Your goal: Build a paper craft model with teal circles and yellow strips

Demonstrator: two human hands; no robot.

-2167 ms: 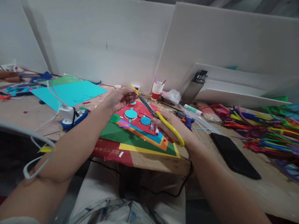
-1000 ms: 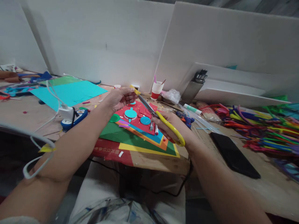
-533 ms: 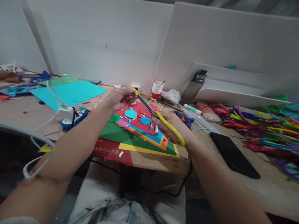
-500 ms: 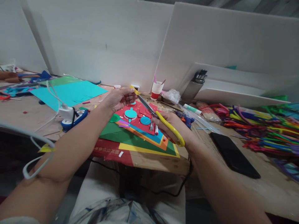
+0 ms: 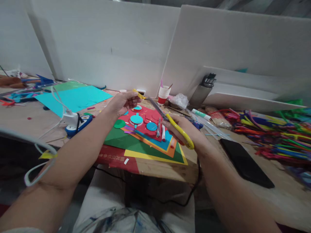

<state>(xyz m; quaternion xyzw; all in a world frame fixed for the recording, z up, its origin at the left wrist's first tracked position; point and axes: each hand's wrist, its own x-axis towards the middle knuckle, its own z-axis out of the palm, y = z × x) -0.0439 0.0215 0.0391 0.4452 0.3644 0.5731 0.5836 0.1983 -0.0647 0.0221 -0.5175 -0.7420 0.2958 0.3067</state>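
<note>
Between the fingertips of my left hand (image 5: pixel 126 102) is a small yellow paper piece (image 5: pixel 139 94), held up over the worktable. My right hand (image 5: pixel 181 127) grips yellow-handled scissors (image 5: pixel 178 129), whose blades point up and left with their tips near the paper's right end. Beneath both hands lies a red sheet (image 5: pixel 148 115) bearing a turquoise round cutout (image 5: pixel 136 119) with tabs and a blue disc (image 5: pixel 152 126). A green circle (image 5: pixel 119 123) is left of them. Blue, orange, green and yellow sheets are stacked under the red one.
A phone (image 5: pixel 245 161) lies at the right, near colourful pipe cleaners (image 5: pixel 274 132). Paper cups (image 5: pixel 164 94), a grey bottle (image 5: pixel 202 90) and a glue stick (image 5: pixel 201 114) stand or lie behind. At left are a turquoise sheet (image 5: pixel 75 98) and a blue power strip (image 5: pixel 79 126) with white cable.
The scissors and my right hand have shifted slightly right, so the blade tips are a little farther from my left fingers. The view has shifted slightly.
</note>
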